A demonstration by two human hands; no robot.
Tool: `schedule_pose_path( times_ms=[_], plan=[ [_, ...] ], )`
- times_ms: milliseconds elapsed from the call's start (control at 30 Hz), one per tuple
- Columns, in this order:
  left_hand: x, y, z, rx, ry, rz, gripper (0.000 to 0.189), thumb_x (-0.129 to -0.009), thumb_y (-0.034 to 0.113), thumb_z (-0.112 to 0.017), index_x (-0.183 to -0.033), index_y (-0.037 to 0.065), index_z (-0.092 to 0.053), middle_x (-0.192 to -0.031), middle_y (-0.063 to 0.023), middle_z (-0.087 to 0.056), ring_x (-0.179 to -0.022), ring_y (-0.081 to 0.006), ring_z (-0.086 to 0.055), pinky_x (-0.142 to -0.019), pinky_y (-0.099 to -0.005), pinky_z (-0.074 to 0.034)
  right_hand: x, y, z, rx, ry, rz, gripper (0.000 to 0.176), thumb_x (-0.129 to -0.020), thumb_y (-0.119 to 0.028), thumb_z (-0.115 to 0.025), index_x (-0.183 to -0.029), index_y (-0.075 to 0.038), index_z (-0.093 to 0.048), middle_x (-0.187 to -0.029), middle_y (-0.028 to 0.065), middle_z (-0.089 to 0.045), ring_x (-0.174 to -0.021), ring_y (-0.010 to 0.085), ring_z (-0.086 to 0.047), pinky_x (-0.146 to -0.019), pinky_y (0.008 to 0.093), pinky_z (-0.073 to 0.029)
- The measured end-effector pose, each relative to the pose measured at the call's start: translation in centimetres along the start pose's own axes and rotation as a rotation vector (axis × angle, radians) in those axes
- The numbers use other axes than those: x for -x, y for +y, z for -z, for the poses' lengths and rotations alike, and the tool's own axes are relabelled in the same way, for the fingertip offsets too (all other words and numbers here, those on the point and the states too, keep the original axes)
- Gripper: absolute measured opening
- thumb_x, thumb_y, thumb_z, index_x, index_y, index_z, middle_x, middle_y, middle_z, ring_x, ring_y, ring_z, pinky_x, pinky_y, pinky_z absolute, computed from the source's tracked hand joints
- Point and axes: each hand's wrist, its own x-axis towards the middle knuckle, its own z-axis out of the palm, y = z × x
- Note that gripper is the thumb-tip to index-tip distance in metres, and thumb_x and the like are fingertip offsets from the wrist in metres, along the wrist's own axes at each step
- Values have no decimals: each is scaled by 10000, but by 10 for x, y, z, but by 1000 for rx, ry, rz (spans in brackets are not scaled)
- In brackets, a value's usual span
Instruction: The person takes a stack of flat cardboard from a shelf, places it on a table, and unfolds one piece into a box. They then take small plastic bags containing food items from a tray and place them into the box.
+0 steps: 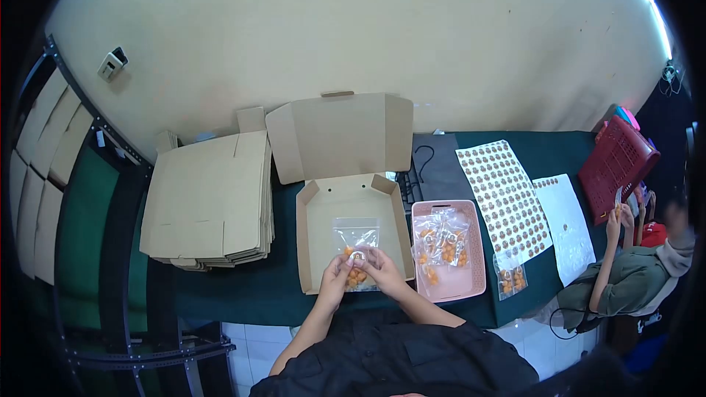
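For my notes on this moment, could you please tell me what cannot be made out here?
In the head view:
Round label: details too small to read.
Held bag: partly covered by the left hand and right hand.
Pink basket: floor partly hidden by bags.
Sticker sheet: designs too small to tell.

Black shirt [397, 359], apparently short-sleeved
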Motion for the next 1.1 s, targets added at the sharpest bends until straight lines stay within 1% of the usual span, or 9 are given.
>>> schedule_pose_path(
  times_ms=[233, 300, 433, 600, 800, 867, 900, 967, 1100],
  plan=[
    [8, 7, -4, 148, 57, 54, 288, -903, 262, -470, -1068, 26, -471, -927, -70, -561, -803, -104, -575, -669, -229, -473, -2, -9, 2, -225, -29, -172, 280, -893, -192, -485, -1102, -6, -500, -1064, 65, -549, -984, 137, -520, -884, 276, -399],
    [6, 3, -6, 40, -1, -29, 270, -894, 214, -488, -1064, 7, -453, -957, -82, -555, -828, -113, -572, -700, -232, -471, -4, 3, 2, 60, -16, -34, 283, -908, -238, -451, -1067, -15, -521, -1050, 56, -559, -955, 124, -529, -854, 269, -412],
    [6, 2, -6, -82, -161, -103, 273, -861, 94, -531, -1073, -21, -401, -1037, -110, -527, -883, -136, -565, -748, -239, -469, -6, 12, 11, 67, 49, -65, 279, -905, -251, -457, -1030, -13, -532, -1007, 48, -574, -916, 112, -540, -808, 256, -427],
    [5, -8, 4, -79, -85, -71, 309, -856, 78, -532, -1110, -19, -387, -1055, -120, -516, -921, -147, -555, -762, -250, -470, -7, 9, 5, -173, 178, -161, 203, -877, -193, -517, -958, -11, -555, -870, 40, -592, -827, 98, -558, -745, 247, -460],
    [-1, -14, 41, -184, 43, 8, 388, -870, 154, -513, -1203, 11, -374, -1116, -152, -481, -962, -191, -540, -813, -279, -447, -24, 51, 23, -1, 151, -116, 166, -876, -155, -511, -926, -2, -552, -851, 56, -593, -794, 118, -570, -675, 278, -516],
    [-11, -26, 70, -549, 263, -329, 350, -874, 199, -489, -1167, 19, -425, -1157, -172, -453, -1033, -265, -500, -901, -327, -387, -40, 67, 30, 44, 174, -113, 190, -874, -164, -512, -933, 12, -554, -840, 62, -592, -769, 117, -579, -646, 271, -516],
    [-9, -24, 79, -552, 265, -329, 350, -874, 199, -489, -1167, 19, -425, -1157, -172, -453, -1033, -265, -500, -901, -327, -387, -50, 78, 33, 179, 133, -186, 202, -870, -162, -513, -948, 20, -553, -825, 67, -592, -736, 121, -584, -621, 262, -512],
    [-5, -20, 94, -919, 527, -258, 340, -870, 227, -468, -1139, 20, -457, -1179, -197, -441, -1107, -321, -440, -957, -360, -325, -68, 108, 33, 363, 52, -355, 235, -867, -144, -488, -1008, 34, -549, -785, 85, -595, -640, 138, -589, -545, 253, -495],
    [-8, -49, 130, -654, 418, -74, 361, -862, 217, -468, -1174, 38, -429, -1191, -223, -444, -1131, -329, -425, -947, -367, -337, -83, 140, 12, 504, -152, -610, 262, -863, -128, -460, -1066, 18, -537, -785, 88, -598, -634, 151, -597, -521, 270, -491]
  ],
)
